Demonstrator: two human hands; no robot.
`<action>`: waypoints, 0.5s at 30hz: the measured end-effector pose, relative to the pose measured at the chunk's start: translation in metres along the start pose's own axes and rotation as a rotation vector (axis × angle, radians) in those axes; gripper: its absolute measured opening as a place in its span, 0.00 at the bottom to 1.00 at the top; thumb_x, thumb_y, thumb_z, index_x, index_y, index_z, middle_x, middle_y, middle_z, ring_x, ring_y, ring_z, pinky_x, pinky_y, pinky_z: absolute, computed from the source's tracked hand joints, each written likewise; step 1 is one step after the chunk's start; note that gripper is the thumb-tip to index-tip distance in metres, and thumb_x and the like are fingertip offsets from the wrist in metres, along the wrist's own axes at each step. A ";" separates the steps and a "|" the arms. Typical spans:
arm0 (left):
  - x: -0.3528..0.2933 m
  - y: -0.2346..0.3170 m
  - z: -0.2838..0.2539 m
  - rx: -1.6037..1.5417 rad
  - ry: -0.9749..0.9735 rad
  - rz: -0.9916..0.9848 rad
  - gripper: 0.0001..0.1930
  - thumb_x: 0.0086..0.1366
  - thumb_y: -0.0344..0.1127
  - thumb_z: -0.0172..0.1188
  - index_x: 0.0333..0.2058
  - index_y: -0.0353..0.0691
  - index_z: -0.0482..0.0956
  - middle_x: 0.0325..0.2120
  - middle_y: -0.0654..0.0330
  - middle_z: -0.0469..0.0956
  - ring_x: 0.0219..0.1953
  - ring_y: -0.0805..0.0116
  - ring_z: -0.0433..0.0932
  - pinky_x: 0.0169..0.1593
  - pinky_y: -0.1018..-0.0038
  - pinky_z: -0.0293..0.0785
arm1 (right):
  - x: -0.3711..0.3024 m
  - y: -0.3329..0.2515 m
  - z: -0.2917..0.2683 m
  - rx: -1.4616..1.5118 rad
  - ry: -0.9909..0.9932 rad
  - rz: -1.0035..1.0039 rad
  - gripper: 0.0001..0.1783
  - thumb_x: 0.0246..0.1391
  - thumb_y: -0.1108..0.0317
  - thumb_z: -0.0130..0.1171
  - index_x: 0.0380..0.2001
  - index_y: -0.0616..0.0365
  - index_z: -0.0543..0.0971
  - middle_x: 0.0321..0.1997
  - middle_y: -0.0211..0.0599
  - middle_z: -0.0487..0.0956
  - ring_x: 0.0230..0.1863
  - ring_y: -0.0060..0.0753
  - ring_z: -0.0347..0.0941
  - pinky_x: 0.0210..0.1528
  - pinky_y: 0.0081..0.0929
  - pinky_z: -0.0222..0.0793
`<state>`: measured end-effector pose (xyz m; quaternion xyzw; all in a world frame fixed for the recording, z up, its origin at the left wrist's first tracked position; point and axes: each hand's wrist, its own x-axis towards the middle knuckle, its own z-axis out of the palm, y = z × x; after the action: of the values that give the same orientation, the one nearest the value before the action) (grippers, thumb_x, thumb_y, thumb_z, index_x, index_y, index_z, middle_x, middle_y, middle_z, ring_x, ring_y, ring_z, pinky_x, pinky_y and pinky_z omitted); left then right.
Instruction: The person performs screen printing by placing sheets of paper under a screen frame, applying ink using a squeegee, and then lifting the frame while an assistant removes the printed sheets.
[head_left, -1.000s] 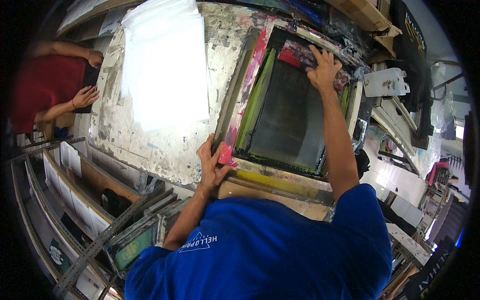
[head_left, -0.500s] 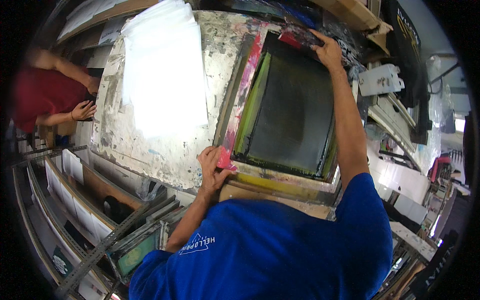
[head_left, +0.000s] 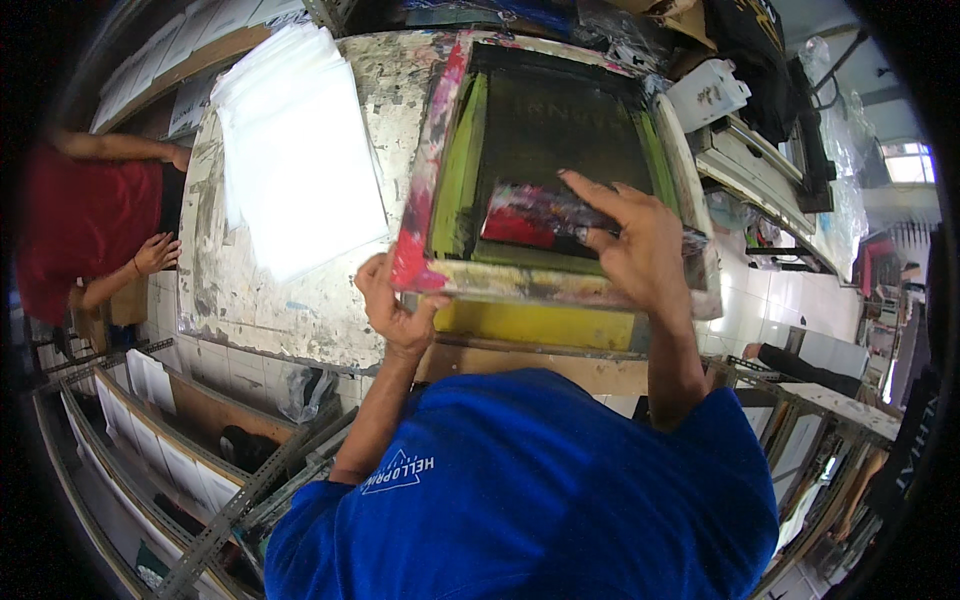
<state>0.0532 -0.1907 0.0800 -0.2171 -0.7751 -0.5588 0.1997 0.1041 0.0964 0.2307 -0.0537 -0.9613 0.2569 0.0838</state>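
1. Squeegee (head_left: 530, 212), colour-smeared, lies across the near end of the dark mesh (head_left: 560, 145) inside a screen-printing frame (head_left: 540, 283).
2. Right hand (head_left: 640, 240) has its grip closed on it, index finger extended, likely for control.
3. Left hand's (head_left: 392, 312) grip curls round the frame's near-left corner, seemingly steadying it.
4. White sheets (head_left: 300, 150) lie apart on the stained tabletop (head_left: 250, 318), presumably to stay clean.

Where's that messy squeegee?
Right of centre in the head view, the squeegee is in the right hand, at the near end of the framed screen.

lettering (head_left: 405, 472) on shirt (head_left: 570, 480), mesh (head_left: 565, 145), black fabric (head_left: 905, 450)
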 end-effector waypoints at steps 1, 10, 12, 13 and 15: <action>0.014 0.011 0.003 -0.035 0.045 -0.026 0.43 0.46 0.52 0.79 0.54 0.25 0.77 0.47 0.50 0.79 0.51 0.53 0.71 0.57 0.61 0.68 | -0.004 -0.020 -0.017 -0.212 -0.006 -0.055 0.33 0.45 0.72 0.67 0.58 0.42 0.81 0.44 0.48 0.84 0.49 0.48 0.80 0.51 0.37 0.73; 0.159 0.019 0.088 -0.687 0.459 0.047 0.26 0.64 0.24 0.42 0.62 0.32 0.60 0.53 0.49 0.72 0.55 0.62 0.73 0.62 0.64 0.69 | 0.093 -0.020 -0.098 0.025 0.421 -0.441 0.23 0.50 0.66 0.58 0.50 0.61 0.84 0.27 0.37 0.83 0.22 0.22 0.69 0.22 0.21 0.63; 0.174 -0.018 0.118 -0.437 0.271 -0.076 0.16 0.68 0.31 0.56 0.53 0.33 0.74 0.42 0.56 0.80 0.44 0.65 0.77 0.55 0.67 0.72 | 0.108 -0.048 -0.132 0.017 0.285 -0.281 0.24 0.50 0.64 0.56 0.48 0.65 0.84 0.24 0.36 0.83 0.16 0.19 0.67 0.16 0.19 0.62; 0.183 -0.042 0.133 -0.184 0.133 -0.055 0.14 0.70 0.35 0.61 0.50 0.33 0.79 0.41 0.57 0.80 0.42 0.68 0.78 0.49 0.71 0.72 | 0.115 -0.054 -0.143 -0.001 0.275 -0.247 0.24 0.50 0.65 0.56 0.48 0.65 0.84 0.25 0.38 0.84 0.18 0.21 0.69 0.19 0.21 0.64; 0.190 -0.096 0.172 -0.169 -0.109 -0.215 0.21 0.68 0.42 0.66 0.54 0.35 0.79 0.46 0.55 0.81 0.48 0.65 0.78 0.51 0.67 0.73 | 0.122 -0.062 -0.150 -0.029 0.289 -0.222 0.23 0.51 0.65 0.56 0.47 0.67 0.84 0.28 0.43 0.84 0.22 0.25 0.73 0.25 0.24 0.69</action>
<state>-0.1694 -0.0326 0.0595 -0.1789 -0.7538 -0.6275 0.0774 0.0091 0.1335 0.4063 0.0152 -0.9429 0.2217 0.2483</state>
